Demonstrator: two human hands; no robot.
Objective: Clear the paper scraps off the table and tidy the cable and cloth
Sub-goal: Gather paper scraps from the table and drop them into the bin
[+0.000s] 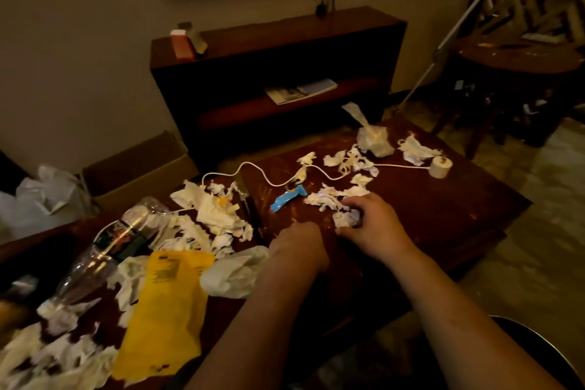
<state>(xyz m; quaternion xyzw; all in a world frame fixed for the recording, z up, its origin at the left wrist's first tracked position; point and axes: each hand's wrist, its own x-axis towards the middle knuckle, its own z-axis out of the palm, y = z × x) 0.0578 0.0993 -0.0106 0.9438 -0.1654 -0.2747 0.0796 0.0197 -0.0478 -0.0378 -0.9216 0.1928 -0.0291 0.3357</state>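
open along the bare right side of the desk [443,209]. crowded on the left with a plastic bottle [126,231], a yellow pouch [167,310] and heaped paper scraps [218,215]. across the middle, a snaking white cable [400,166]. at the far edge, a knotted bag [375,141] and small roll [440,167].

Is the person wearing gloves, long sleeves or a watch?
No. The left hand and the right hand are bare, with no gloves. The left forearm and the right forearm show no sleeves, and no watch or ring shows in the dim light.

Dim, warm yellow-brown cast, corners darkened. Glare on plastic bottle [120,231] near the table's left edge. Wide-angle bending at frame edges. Bottom-left scraps soft, blurred.
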